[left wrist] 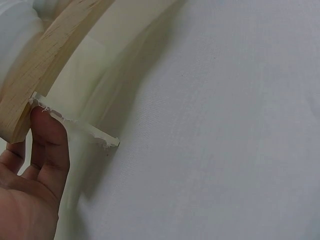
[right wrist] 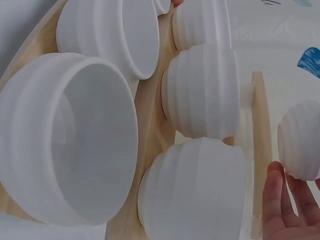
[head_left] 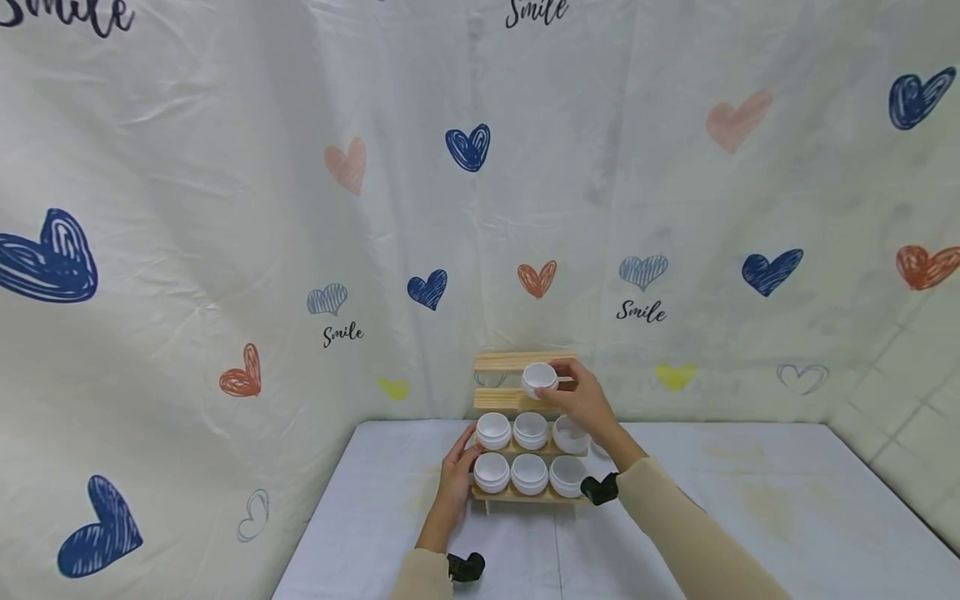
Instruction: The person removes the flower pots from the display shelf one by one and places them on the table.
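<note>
White cup [head_left: 540,379] is in the right hand [head_left: 581,404], in front of the upper part of a wooden rack [head_left: 498,401], and its mouth is turned upward. We see the fingers and the thumb of this hand close together at the right side of the cup, pinching it; whether its base touches the slat behind, we cannot tell. The left hand [head_left: 453,479] is curved at the left end of the lower levels and holds the wood there; from the left wrist we see a finger near a pale leg [left wrist: 97,133] under the board.

On the two lower levels we count six other white cups [head_left: 529,475], three in each row, standing side by side with mouths upward. The right forearm passes just beside the right end of these rows. We see beige sleeves [head_left: 686,525] on both arms, and a dark piece [head_left: 467,568] near each wrist. The rack stands on a white table cover [head_left: 750,533], near a pale curtain [head_left: 570,200] which is printed with coloured hearts and the word "Smile"
</note>
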Available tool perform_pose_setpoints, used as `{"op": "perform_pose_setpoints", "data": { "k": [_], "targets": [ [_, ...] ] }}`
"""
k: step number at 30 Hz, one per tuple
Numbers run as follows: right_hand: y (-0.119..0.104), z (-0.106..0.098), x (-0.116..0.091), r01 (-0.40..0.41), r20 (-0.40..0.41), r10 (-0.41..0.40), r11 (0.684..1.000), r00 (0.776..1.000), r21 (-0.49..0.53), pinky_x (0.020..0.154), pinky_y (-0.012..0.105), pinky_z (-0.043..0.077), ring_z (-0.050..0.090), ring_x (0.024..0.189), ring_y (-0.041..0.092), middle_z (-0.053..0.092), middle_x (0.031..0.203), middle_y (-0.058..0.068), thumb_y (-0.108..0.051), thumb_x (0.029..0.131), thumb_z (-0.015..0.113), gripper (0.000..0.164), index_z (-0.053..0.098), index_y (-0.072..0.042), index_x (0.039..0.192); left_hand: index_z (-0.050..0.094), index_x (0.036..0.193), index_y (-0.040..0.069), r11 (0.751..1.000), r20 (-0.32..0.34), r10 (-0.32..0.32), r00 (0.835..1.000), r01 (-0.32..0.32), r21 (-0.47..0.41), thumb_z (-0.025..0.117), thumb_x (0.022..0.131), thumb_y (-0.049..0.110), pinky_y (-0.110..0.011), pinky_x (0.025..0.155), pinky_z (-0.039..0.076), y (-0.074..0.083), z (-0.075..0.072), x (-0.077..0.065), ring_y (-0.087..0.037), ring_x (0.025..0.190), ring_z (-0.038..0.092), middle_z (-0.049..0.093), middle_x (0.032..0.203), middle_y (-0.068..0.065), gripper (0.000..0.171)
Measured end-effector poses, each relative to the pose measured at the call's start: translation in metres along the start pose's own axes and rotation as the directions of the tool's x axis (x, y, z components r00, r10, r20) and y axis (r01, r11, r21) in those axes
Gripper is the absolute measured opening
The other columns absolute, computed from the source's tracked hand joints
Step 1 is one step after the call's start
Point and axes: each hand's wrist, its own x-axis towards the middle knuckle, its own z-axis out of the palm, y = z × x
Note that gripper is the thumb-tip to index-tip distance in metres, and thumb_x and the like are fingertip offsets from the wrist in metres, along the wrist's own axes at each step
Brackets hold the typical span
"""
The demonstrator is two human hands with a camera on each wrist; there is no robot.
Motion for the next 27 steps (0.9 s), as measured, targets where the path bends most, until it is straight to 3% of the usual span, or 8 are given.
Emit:
{"op": "perform_pose_setpoints", "data": {
  "k": [5,13,19,27],
  "targets": [
    [-0.003,-0.004,-0.007,0.053,0.004,-0.053,0.998,0.999,0.019,0.082,0.03,0.055,0.066,0.109,0.03,0.062,0.133,0.015,-0.026,0.087,0.082,0.056,0.056,-0.012,0.135,0.045,0.156,0.023,1.0,0.001,-0.009,1.0,0.009,-0.013,0.054,0.105,0.026,-0.025,0.09,0.047,-0.001,-0.001,0.002,-0.007,0.108,0.06,0.058,0.147,-0.011,0.053],
    [-0.01,-0.012,-0.018,0.095,0.03,-0.097,0.994,0.995,0.055,0.081,0.025,0.054,0.067,0.104,0.026,0.061,0.13,0.017,-0.019,0.088,0.081,0.054,0.055,-0.009,0.134,0.041,0.157,0.013,1.0,0.012,-0.009,1.0,0.009,-0.008,0.054,0.105,0.023,-0.025,0.089,0.047,-0.002,-0.002,0.005,-0.008,0.107,0.06,0.057,0.147,-0.015,0.055],
    [-0.014,-0.019,-0.028,0.099,0.024,-0.101,0.992,0.995,0.078,0.081,0.023,0.054,0.066,0.105,0.027,0.06,0.131,0.019,-0.021,0.089,0.081,0.056,0.053,-0.007,0.136,0.041,0.158,0.016,1.0,0.002,-0.012,1.0,0.012,-0.008,0.054,0.105,0.023,-0.025,0.09,0.046,-0.004,-0.001,0.005,-0.008,0.108,0.059,0.058,0.147,-0.014,0.055],
    [-0.007,-0.033,-0.034,0.094,0.037,-0.097,0.992,0.995,0.087,0.083,0.023,0.055,0.066,0.102,0.018,0.058,0.13,0.018,-0.022,0.09,0.079,0.059,0.052,-0.01,0.141,0.043,0.157,0.02,1.0,0.006,0.0,1.0,0.0,0.001,0.053,0.105,0.024,-0.026,0.096,0.043,-0.006,-0.002,0.006,-0.011,0.116,0.058,0.052,0.153,-0.012,0.054]
  ]
}}
